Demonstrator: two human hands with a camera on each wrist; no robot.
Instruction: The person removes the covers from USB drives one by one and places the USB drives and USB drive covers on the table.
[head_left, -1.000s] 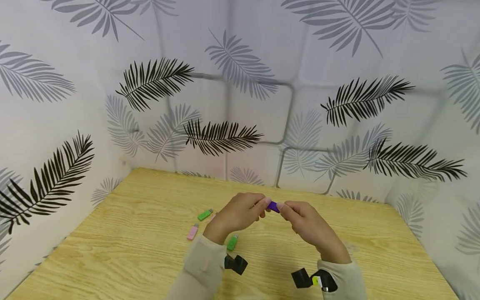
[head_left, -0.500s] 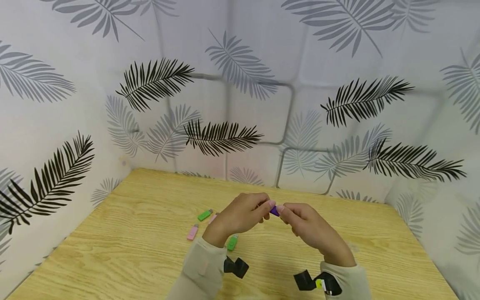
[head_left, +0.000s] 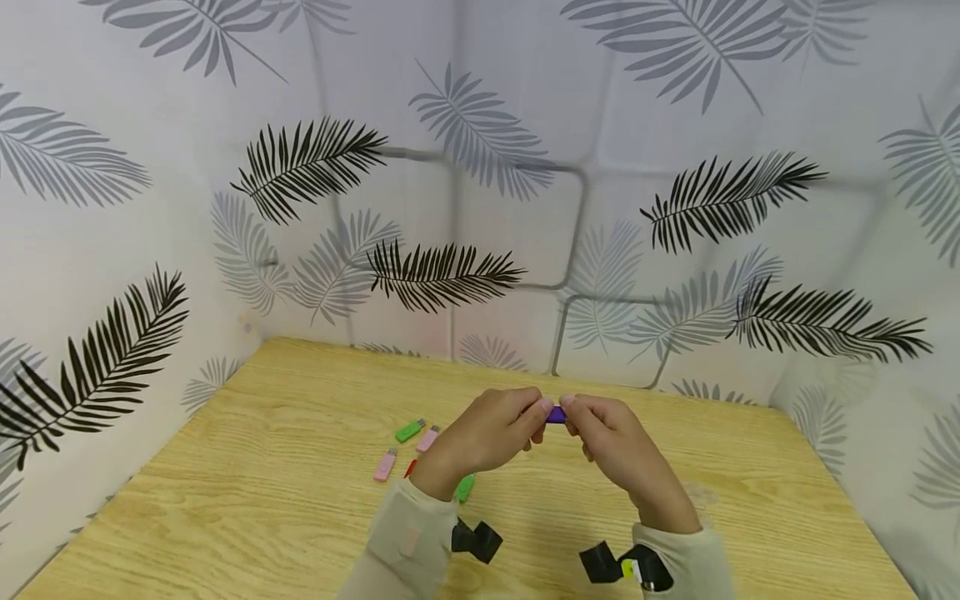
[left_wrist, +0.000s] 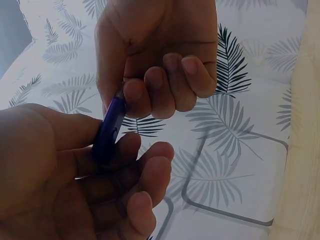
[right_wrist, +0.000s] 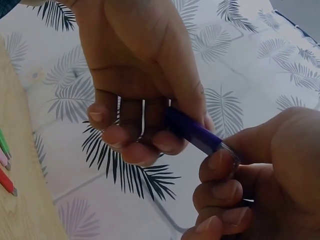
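A purple USB flash drive [head_left: 556,415] is held up above the table between both hands. My left hand [head_left: 487,429] pinches its purple body between thumb and forefinger, the other fingers loosely bent in the left wrist view. At the opposite end, my right hand [head_left: 611,437] pinches the drive by its metal plug. The right wrist view shows the purple body [right_wrist: 195,131] running from the left fingers to the shiny plug [right_wrist: 230,151] at the right fingertips.
On the wooden table [head_left: 300,517], left of the hands, lie two pink USB drives [head_left: 386,465], a green one [head_left: 410,430], a red one [head_left: 410,468] and another green one [head_left: 466,487]. My left wrist partly covers the red drive. Leaf-patterned fabric [head_left: 510,233] rises behind the table.
The purple drive has turned from slanting to nearly level, and my left hand has shifted slightly right. The red drive and more of a pink one now show beside my left wrist.
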